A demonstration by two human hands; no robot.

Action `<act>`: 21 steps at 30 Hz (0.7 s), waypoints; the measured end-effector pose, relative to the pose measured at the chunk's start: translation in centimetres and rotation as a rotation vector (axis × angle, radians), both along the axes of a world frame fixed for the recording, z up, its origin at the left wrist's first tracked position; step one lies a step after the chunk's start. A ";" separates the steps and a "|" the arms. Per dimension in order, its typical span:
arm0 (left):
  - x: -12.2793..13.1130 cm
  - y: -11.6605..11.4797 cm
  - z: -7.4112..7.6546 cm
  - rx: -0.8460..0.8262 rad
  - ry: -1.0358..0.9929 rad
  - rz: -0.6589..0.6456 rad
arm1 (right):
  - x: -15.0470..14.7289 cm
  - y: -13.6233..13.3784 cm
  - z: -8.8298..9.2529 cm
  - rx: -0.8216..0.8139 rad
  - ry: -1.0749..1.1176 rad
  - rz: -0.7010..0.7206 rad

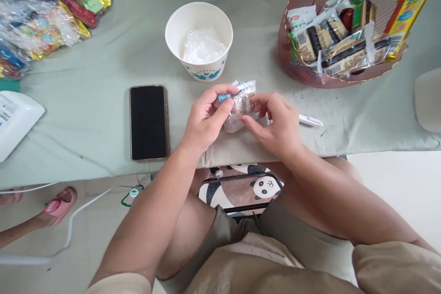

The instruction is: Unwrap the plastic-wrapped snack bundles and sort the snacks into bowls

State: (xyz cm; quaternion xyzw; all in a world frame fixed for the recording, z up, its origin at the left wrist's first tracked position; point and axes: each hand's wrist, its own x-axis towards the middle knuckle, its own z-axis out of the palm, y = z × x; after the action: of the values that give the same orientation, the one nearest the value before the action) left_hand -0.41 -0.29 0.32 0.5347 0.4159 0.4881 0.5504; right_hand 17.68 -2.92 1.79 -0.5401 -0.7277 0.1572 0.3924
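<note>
Near the table's front edge, a small clear plastic packet (239,105) with a blue-and-white printed strip sits between my hands. What is inside it looks brownish, but I cannot make it out. My left hand (210,112) pinches the packet's left side between thumb and fingers. On the other side, my right hand (274,121) curls its thumb and fingers against the right edge of the plastic. Just beyond stands a white paper tub (206,73) with blue leaf prints, holding crumpled clear wrapping (203,48).
A dark-screened phone (148,121) lies left of my hands. A pinkish scalloped bowl (292,66) of wrapped snacks stands at right. A white pen-like object (310,120) lies by my right hand. Snack bags (55,23) pile up at far left. Someone's sandalled foot (60,206) shows below.
</note>
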 end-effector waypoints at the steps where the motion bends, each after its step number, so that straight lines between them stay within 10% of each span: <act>1: 0.0 0.0 0.0 0.034 0.012 -0.011 | -0.1 0.0 0.1 -0.014 0.000 0.001; 10: -0.3 -0.1 0.1 -0.041 0.014 -0.025 | -0.1 -0.1 0.7 0.016 0.018 0.001; 21: -0.5 -0.2 0.8 0.192 0.232 0.005 | -0.6 0.0 1.4 -0.546 0.608 -0.001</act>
State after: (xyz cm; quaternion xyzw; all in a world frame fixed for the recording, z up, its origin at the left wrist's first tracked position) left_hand -0.90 -0.53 1.12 0.6368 0.4294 0.4617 0.4437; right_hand 17.09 -2.88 3.23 -0.5536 -0.5100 0.4970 0.4318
